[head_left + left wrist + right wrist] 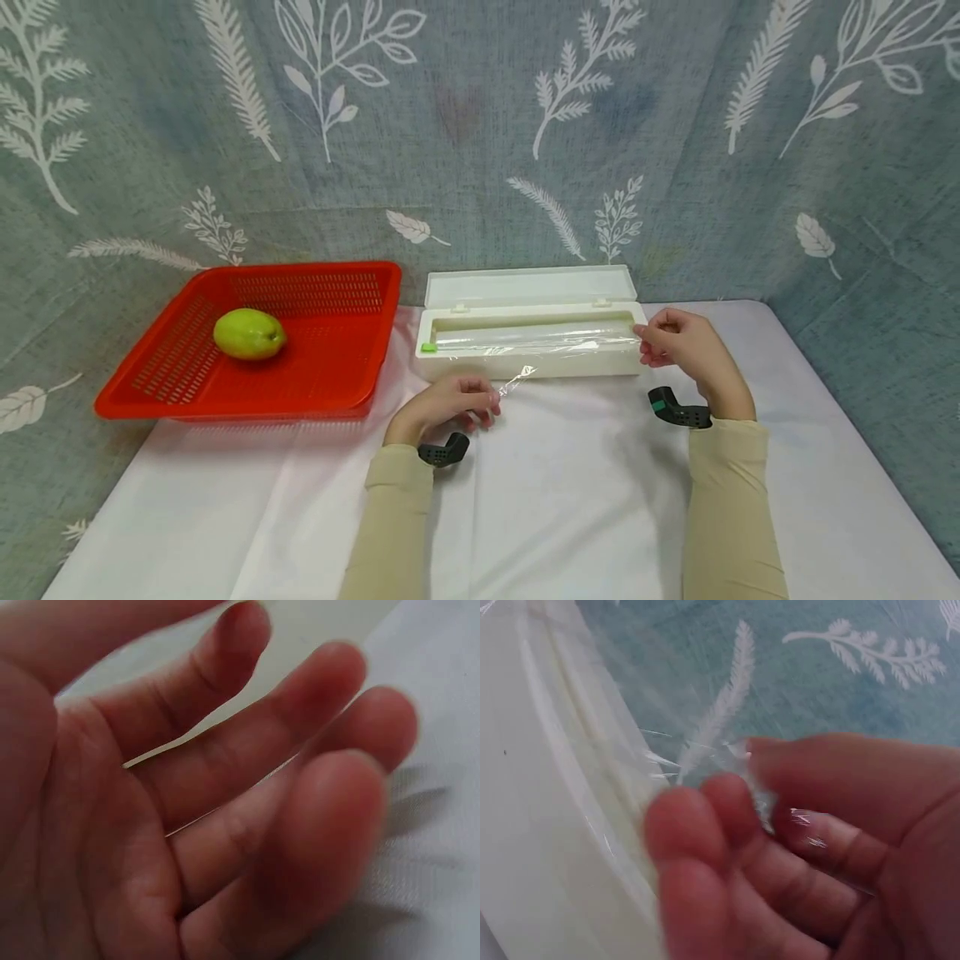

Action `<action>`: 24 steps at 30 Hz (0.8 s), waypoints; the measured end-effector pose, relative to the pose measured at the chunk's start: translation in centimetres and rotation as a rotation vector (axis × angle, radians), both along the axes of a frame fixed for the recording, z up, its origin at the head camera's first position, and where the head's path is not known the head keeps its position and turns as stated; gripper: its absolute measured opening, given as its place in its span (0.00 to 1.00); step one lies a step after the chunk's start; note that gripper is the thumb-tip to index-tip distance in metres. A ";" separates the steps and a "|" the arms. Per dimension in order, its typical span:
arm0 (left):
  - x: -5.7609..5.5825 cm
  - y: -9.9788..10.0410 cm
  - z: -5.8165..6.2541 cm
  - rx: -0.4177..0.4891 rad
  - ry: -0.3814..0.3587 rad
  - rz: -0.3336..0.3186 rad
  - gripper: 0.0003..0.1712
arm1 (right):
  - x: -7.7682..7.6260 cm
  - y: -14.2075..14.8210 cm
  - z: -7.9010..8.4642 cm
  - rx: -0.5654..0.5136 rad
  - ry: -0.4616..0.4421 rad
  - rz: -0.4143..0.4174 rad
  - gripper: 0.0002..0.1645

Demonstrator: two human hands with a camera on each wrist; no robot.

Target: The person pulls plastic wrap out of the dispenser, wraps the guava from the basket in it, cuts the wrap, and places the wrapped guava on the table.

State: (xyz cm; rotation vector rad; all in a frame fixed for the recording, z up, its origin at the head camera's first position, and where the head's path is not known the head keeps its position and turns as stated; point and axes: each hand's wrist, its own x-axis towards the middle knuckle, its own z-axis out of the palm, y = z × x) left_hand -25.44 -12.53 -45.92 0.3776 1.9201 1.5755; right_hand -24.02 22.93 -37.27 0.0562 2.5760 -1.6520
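A long white cling film dispenser (540, 367) stands on the table with its lid (528, 287) tipped back, and a film roll (487, 337) lies inside. Clear cling film (519, 379) stretches over the front edge in shiny creases. My left hand (450, 400) pinches one corner of it just in front of the box; in the left wrist view the other fingers (217, 757) are loosely bent. At the box's right end, my right hand (693, 354) pinches the other corner between thumb and fingers, with film wrinkled around the fingertips (686, 825).
To the left, a red plastic basket (341, 358) holds a yellow-green oval fruit (249, 334). A small bright green piece (428, 347) sits at the dispenser's left end. Behind the white-covered table (570, 492) hangs a grey-blue leaf-patterned cloth (465, 167).
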 end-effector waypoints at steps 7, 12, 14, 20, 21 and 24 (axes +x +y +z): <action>-0.1 0.1 0.2 -0.029 0.026 -0.005 0.20 | -0.2 1.2 -0.9 0.010 -0.134 0.156 0.18; 0.3 -0.1 0.4 -0.058 0.023 -0.014 0.19 | -0.2 1.8 -1.5 0.103 -0.233 0.198 0.18; 0.4 -0.1 0.3 -0.067 0.018 -0.014 0.19 | -0.1 2.1 -1.6 0.150 -0.259 0.221 0.21; 0.2 0.0 0.2 -0.058 0.046 -0.024 0.18 | 0.1 2.2 -2.3 0.135 -0.297 0.263 0.35; 0.2 0.0 0.2 -0.058 0.051 -0.025 0.18 | 0.1 2.1 -2.6 0.110 -0.301 0.269 0.36; 0.1 0.0 0.3 -0.057 0.046 -0.034 0.18 | 0.0 1.8 -3.2 0.033 -0.299 0.309 0.36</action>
